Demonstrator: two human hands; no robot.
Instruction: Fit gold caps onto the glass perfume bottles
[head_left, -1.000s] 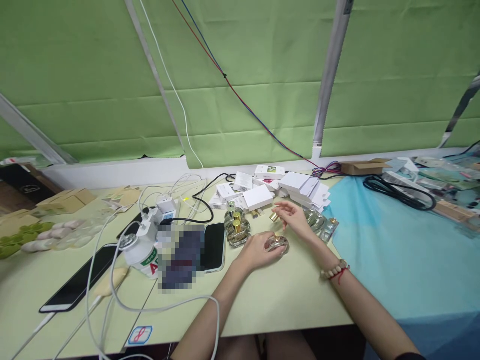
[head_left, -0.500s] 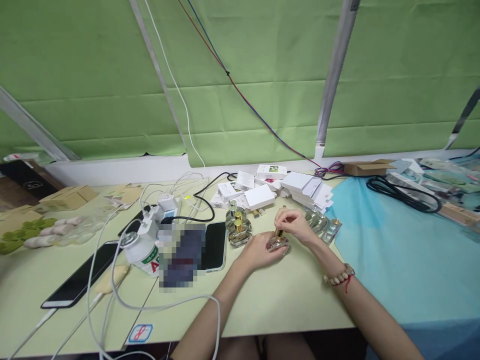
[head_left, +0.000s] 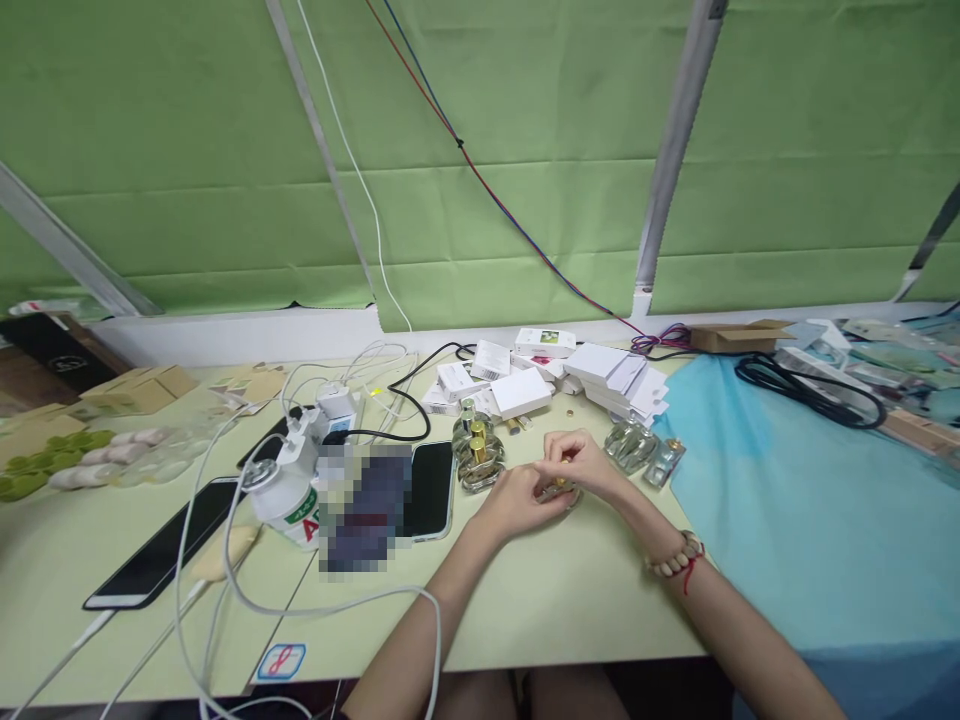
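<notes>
The left hand (head_left: 521, 502) curls round a low glass bottle (head_left: 574, 496) from its nine o'clock side, fingers closed on it close above the table (head_left: 585, 600). Much of the glass is hidden by the hands; a clear edge shows past the left fingertips at about three o'clock. The right hand (head_left: 583, 462) reaches in from two o'clock, its fingers bent and narrow, right over the bottle's gold top (head_left: 562, 480). Whether they grip that top or only touch it, I cannot tell. The two hands meet above the bottle.

From the held bottle, gold-capped bottles (head_left: 478, 462) stand near at ten o'clock, with a phone (head_left: 430, 490) farther out at nine. Clear bottles (head_left: 631, 446) lie near at two o'clock, a square bottle (head_left: 664, 463) just beyond them. White boxes (head_left: 520, 393) are heaped at eleven, and a small gold piece (head_left: 569, 412) sits at twelve.
</notes>
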